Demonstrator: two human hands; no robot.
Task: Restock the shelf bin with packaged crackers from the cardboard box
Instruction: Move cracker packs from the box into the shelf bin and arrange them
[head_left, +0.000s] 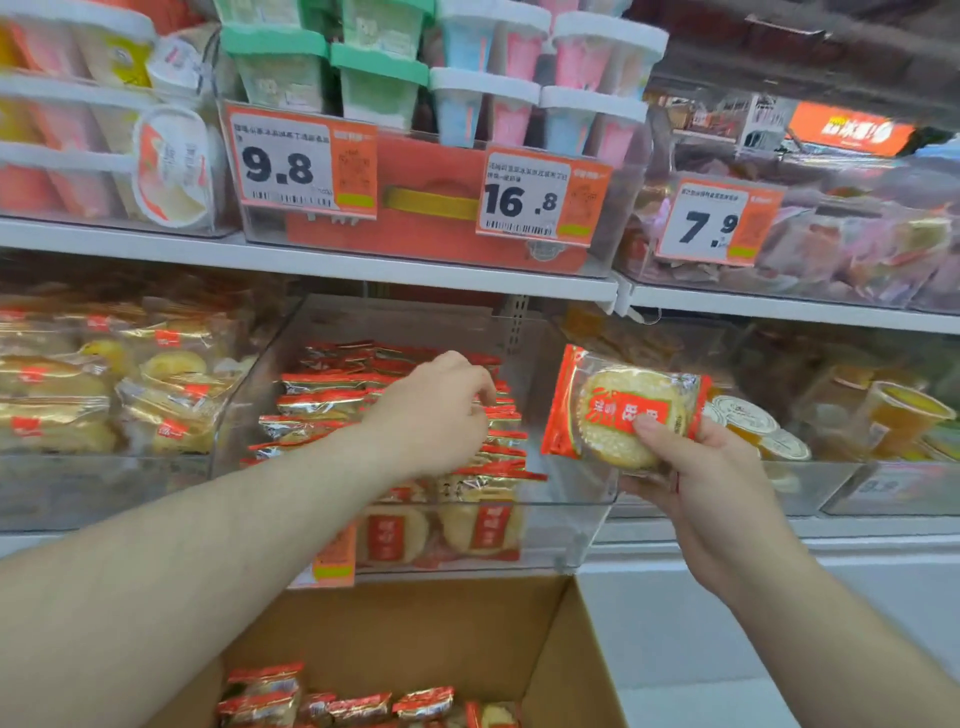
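A clear shelf bin (561, 535) on the lower shelf holds several rows of red-and-gold cracker packets (322, 400) standing on edge. My left hand (436, 410) reaches into the bin over the right-hand row, its fingers curled down onto the packet tops; whether it holds one I cannot tell. My right hand (696, 467) grips a cracker packet (623, 410) upright, just right of the bin. The open cardboard box (550, 644) sits below the bin, with several loose packets (363, 701) at its bottom.
To the left is a bin of yellow cake packets (104, 389). A bin of jelly cups (883, 415) stands on the right. The shelf above carries tubs and price tags reading 9.8 (283, 161), 16.8 (524, 197) and 7.9 (709, 223). A white ledge (727, 623) runs below.
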